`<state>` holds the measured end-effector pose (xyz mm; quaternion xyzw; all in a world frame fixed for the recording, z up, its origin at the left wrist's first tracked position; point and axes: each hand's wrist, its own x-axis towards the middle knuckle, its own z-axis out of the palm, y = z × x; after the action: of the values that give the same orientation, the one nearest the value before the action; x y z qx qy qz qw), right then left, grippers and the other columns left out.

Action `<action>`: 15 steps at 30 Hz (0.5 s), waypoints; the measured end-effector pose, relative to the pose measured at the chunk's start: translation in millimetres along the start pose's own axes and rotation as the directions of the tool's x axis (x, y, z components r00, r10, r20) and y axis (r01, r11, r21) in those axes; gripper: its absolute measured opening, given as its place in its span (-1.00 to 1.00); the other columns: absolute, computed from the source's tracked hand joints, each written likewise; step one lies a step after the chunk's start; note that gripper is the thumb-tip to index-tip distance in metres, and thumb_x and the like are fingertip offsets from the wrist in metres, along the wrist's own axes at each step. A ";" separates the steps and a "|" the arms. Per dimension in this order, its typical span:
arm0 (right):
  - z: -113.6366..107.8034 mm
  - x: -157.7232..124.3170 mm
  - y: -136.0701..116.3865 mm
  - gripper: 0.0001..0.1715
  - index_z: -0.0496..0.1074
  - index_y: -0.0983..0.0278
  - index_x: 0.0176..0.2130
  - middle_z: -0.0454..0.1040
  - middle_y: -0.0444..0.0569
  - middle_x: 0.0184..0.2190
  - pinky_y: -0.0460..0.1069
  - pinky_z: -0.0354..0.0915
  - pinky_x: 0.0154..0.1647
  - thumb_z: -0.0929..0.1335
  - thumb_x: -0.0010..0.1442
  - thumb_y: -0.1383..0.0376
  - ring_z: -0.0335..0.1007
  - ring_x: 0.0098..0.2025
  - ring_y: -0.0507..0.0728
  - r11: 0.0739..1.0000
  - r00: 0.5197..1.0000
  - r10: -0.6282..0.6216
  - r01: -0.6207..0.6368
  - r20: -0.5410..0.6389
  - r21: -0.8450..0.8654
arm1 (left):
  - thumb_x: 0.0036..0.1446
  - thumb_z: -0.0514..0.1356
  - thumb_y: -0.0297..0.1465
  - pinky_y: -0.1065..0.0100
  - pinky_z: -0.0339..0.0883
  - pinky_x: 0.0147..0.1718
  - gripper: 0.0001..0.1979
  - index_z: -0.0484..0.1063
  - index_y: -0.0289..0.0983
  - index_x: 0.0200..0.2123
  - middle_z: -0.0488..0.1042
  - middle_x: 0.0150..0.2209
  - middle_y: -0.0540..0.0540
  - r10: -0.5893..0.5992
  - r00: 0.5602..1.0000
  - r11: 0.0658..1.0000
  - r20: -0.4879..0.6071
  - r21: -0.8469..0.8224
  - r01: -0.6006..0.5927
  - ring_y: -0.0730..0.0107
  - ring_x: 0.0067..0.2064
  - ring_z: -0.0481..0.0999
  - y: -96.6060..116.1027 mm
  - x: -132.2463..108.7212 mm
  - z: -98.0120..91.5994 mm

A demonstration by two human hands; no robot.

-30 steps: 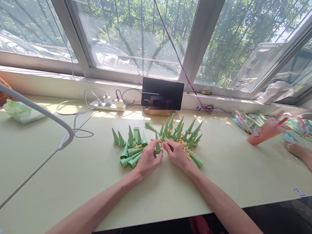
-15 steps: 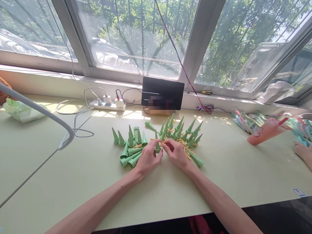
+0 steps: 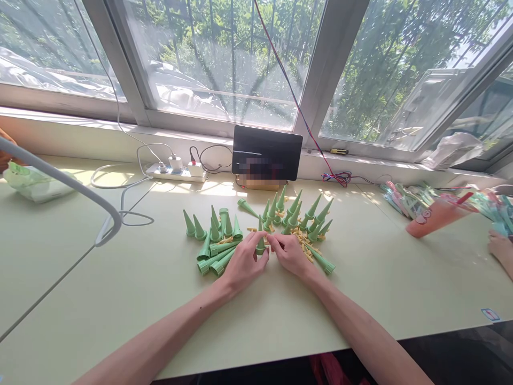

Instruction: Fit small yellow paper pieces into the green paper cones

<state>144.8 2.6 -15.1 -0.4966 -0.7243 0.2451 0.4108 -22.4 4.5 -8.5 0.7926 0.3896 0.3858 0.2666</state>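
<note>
Far to the left of the tablet [image 3: 267,153], at the edge of the desk [image 3: 120,289]: a crumpled pale bag [image 3: 34,184], pushed well away from the work. Nearer, a white lamp arm [image 3: 60,182] slanting across the view. Just left of the tablet, a power strip [image 3: 176,172] tucked under the window sill, probably to keep cords off the working patch.

In front of the tablet and slightly left, a left batch of cones [image 3: 212,240], green, some upright on their wide bases, several laid flat side by side, seemingly kept apart as one group. Straight in front of the tablet, the left hand [image 3: 243,264], thumb and forefinger clamped low on the held cone [image 3: 260,243], tip up, apparently for steadiness. Meeting it from the right, the right hand [image 3: 292,255], fingertips drawn together against the cone's lower part; likely pinching one of the yellow pieces [image 3: 301,239], too small to tell for sure.

Behind that hand, more of those pieces scattered among standing cones [image 3: 300,214], within easy reach of the fingers, plus one flat cone [image 3: 323,261] at the near edge.

Right of the tablet, by the sill, a red and blue wire [image 3: 336,178]. Far right of the tablet, colourful packets [image 3: 404,200], a pink cup [image 3: 435,218] on its side, and another person's hand [image 3: 499,247] at the frame edge, well apart from this work.
</note>
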 end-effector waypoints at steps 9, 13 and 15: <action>-0.3 -1.7 -6.6 -0.71 0.42 0.27 -0.26 0.28 -0.17 -0.53 -0.07 0.10 -0.47 0.28 0.33 0.11 0.13 -0.51 0.02 0.998 0.999 -0.038 0.039 -0.019 0.044 | 0.17 0.12 -0.47 0.44 0.30 -0.47 -0.72 0.32 -0.19 -0.03 0.45 -0.16 -0.01 -0.045 0.997 0.999 -0.063 0.004 0.046 0.60 -0.52 0.28 0.2 0.8 0.0; -0.3 -1.5 -5.2 -0.71 0.42 0.28 -0.30 0.30 -0.15 -0.52 -0.07 0.10 -0.47 0.27 0.34 0.14 0.13 -0.51 0.02 0.996 0.998 -0.056 0.057 -0.020 0.061 | 0.17 0.12 -0.47 0.45 0.30 -0.47 -0.71 0.32 -0.18 -0.02 0.45 -0.15 0.00 -0.045 0.997 0.999 -0.063 -0.002 0.045 0.62 -0.54 0.27 -1.0 0.7 0.0; 0.0 -1.1 -2.4 -0.67 0.40 0.28 -0.36 0.29 -0.16 -0.54 -0.07 0.08 -0.48 0.26 0.35 0.13 0.11 -0.52 0.01 0.996 0.998 -0.055 0.055 -0.015 0.065 | 0.17 0.13 -0.47 0.44 0.30 -0.47 -0.71 0.32 -0.19 -0.02 0.45 -0.14 -0.01 -0.034 0.998 0.999 -0.055 0.009 0.035 0.63 -0.55 0.25 -1.5 0.4 0.3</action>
<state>143.7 0.6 -13.6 -0.4643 -0.7265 0.2543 0.4381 -22.6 5.6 -9.5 0.7763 0.4123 0.4008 0.2583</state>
